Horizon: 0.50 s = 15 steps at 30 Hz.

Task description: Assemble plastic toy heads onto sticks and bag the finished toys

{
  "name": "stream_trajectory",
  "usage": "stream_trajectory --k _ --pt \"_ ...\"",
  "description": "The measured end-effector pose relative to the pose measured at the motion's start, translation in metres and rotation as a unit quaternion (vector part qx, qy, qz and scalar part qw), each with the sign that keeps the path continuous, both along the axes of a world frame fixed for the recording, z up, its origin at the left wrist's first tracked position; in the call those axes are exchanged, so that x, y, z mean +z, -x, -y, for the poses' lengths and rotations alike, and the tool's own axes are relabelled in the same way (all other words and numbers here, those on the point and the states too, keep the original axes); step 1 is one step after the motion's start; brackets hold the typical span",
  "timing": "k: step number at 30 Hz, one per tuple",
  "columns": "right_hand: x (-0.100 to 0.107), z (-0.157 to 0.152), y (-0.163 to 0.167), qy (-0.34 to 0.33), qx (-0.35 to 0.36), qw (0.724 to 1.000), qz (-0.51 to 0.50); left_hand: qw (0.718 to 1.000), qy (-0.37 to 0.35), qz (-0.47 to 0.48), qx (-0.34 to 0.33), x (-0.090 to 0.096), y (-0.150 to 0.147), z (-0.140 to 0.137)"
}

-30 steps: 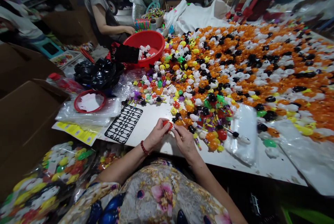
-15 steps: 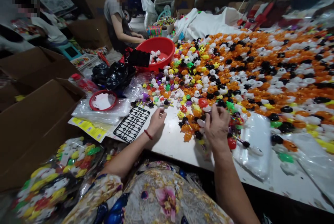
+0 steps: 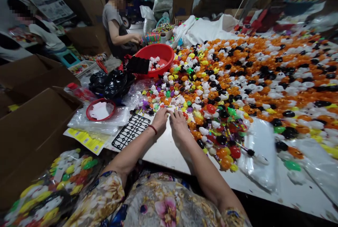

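left hand [image 3: 160, 120], right hand [image 3: 179, 123]: fingertips bent, near each other; held piece, if any, can't tell | toy pile [image 3: 253, 79]: edge at fingertips, spreads right | white tabletop [image 3: 165, 154]: bare between forearms | black grid [image 3: 131, 132]: beside left wrist

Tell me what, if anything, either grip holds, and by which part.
Can't tell. The left grip and right grip are close together by the toys; any small piece at the fingertips isn't clear enough to make out.
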State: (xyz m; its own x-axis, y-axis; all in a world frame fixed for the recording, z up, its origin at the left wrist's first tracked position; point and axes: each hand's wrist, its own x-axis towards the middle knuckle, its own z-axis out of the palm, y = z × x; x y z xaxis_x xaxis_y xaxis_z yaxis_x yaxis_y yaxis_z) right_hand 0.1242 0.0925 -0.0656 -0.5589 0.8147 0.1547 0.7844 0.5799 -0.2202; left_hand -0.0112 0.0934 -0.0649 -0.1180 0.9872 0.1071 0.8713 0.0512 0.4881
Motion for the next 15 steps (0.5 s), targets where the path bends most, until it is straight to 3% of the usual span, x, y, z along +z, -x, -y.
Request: stream_trajectory --k 9,12,15 --pt "0.017 -0.026 0.008 0.023 0.023 0.998 0.059 0.997 0.021 -0.068 -0.020 0.020 0.015 -0.062" --pt "0.021 -0.022 0.006 0.016 0.026 0.999 0.016 0.997 0.029 -0.068 -0.009 0.020 0.016 -0.068" --pt "0.023 -0.014 0.004 0.004 0.007 0.995 -0.097 0.998 0.026 -0.056 0.007 0.020 0.018 -0.067"
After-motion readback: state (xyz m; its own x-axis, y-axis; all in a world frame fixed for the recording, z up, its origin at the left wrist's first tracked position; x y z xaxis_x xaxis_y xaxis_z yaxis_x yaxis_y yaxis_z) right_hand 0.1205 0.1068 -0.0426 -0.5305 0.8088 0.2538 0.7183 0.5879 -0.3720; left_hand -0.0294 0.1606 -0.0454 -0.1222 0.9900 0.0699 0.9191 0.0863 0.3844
